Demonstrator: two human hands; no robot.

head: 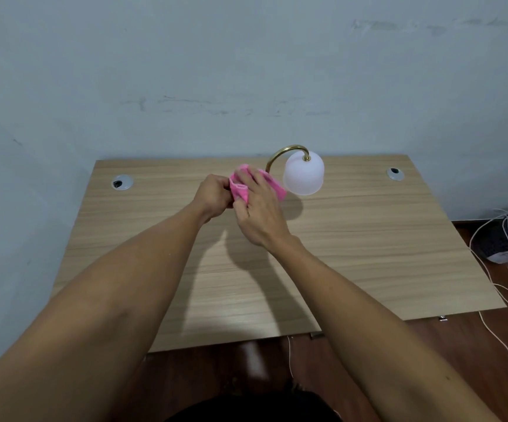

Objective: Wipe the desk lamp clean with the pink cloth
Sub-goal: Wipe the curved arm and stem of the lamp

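Note:
The desk lamp has a curved brass neck (280,152) and a white frosted shade (304,175) hanging at the back middle of the wooden desk (353,239). The pink cloth (240,185) is bunched low on the lamp, just left of the shade. My right hand (260,208) presses on the cloth from the front, fingers spread over it. My left hand (213,194) pinches the cloth's left edge. The lamp's base and lower stem are hidden behind the cloth and my hands.
Two round cable grommets sit in the desk, one at the left (121,182) and one at the right (395,173). A grey-blue wall stands right behind the desk. On the floor to the right lie cables (496,324) and a dark bundle (504,239).

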